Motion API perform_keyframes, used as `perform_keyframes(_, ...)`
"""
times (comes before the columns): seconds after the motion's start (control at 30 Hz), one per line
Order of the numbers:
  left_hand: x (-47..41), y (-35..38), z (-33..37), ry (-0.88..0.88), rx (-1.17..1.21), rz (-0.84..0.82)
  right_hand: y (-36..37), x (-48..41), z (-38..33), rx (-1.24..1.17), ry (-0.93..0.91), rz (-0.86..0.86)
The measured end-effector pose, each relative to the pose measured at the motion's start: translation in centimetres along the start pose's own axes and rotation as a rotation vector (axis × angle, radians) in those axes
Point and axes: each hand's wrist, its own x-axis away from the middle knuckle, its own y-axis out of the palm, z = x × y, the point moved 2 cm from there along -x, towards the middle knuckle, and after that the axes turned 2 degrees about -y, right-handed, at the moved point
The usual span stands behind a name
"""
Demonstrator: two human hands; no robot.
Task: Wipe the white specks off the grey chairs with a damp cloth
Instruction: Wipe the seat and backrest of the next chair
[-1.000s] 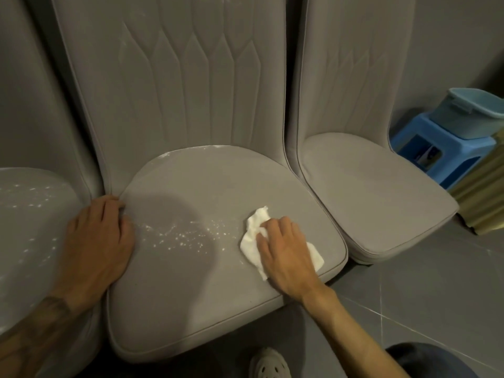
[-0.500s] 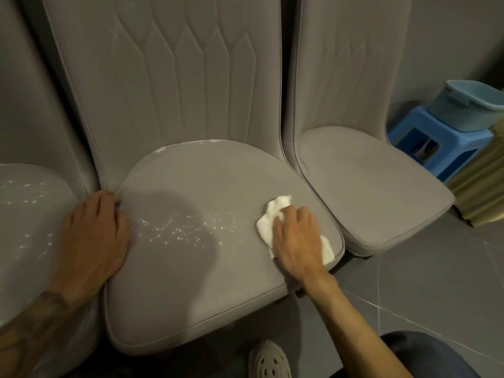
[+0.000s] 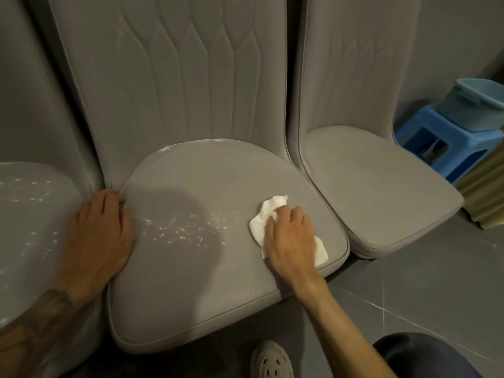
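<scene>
Fingers (image 3: 109, 205) of the left hand (image 3: 98, 236) lie straight and flat on the left edge of the middle seat (image 3: 245, 170), the specks (image 3: 185, 230) are scattered just right of it, and further right the right hand (image 3: 291, 238) holds the white cloth (image 3: 267, 216) down on the seat with curled fingers. I think a light stroke may only smear the specks or push them into the seam (image 3: 121, 190) by the left hand. The left chair (image 3: 32, 214), also speckled, is cut off by the frame, a shadow (image 3: 169, 268) dims some specks, and the right hand hides much of the cloth, so I cannot tell if it is damp.
</scene>
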Motion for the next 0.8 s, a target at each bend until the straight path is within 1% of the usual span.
perform_keyframes(0.03, 0.0, 0.0, 0.0, -0.001, 0.001, 0.000, 0.1, 0.0, -0.9, 0.004, 0.009, 0.010)
perform_keyframes(0.07, 0.0, 0.0, -0.1, -0.003, 0.003, 0.000, 0.4, 0.5, -2.5, -0.022, -0.022, 0.003)
perform_keyframes(0.17, -0.1, 0.3, -0.3, 0.006, -0.003, 0.003, 1.5, 3.1, -6.9, -0.170, -0.263, -0.062)
perform_keyframes(0.23, -0.1, 0.4, -0.5, 0.018, 0.000, 0.004, 1.2, 3.0, -6.4, -0.220, -0.374, -0.090)
perform_keyframes(0.3, -0.1, 0.5, -0.4, 0.022, 0.002, 0.014, 1.0, 0.9, -3.9, -0.157, -0.357, -0.086)
perform_keyframes(0.4, 0.0, 0.5, -0.1, 0.009, 0.014, 0.020, 0.9, -3.4, -0.6, 0.006, -0.125, -0.080)
perform_keyframes(0.43, 0.0, 0.6, 0.0, 0.004, 0.015, 0.019, 1.0, -4.2, -0.7, 0.058, -0.075, -0.077)
perform_keyframes(0.47, 0.0, 0.5, 0.1, 0.004, 0.017, 0.019, 1.2, -4.5, -1.7, 0.087, -0.066, -0.072)
perform_keyframes(0.5, -0.1, 0.5, 0.0, 0.002, 0.022, 0.019, 1.7, -4.3, -3.1, 0.072, -0.094, -0.082)
perform_keyframes(0.53, -0.1, 0.6, -0.1, 0.000, 0.026, 0.020, 2.3, -3.5, -4.7, 0.018, -0.165, -0.098)
perform_keyframes(0.6, -0.1, 0.7, -0.4, 0.000, 0.031, 0.022, 2.8, -1.3, -7.3, -0.124, -0.371, -0.131)
perform_keyframes(0.63, -0.1, 0.8, -0.4, 0.002, 0.030, 0.022, 2.8, -0.8, -7.5, -0.180, -0.440, -0.152)
perform_keyframes(0.67, -0.1, 0.8, -0.5, 0.001, 0.030, 0.020, 2.6, -1.1, -7.0, -0.185, -0.479, -0.172)
perform_keyframes(0.7, -0.1, 0.9, -0.5, -0.001, 0.030, 0.017, 2.6, -2.2, -6.1, -0.134, -0.477, -0.187)
perform_keyframes(0.73, -0.1, 0.9, -0.4, -0.001, 0.028, 0.016, 2.8, -3.7, -5.0, -0.059, -0.430, -0.186)
perform_keyframes(0.8, -0.1, 0.9, -0.3, 0.001, 0.018, 0.012, 2.9, -6.7, -3.6, 0.050, -0.235, -0.173)
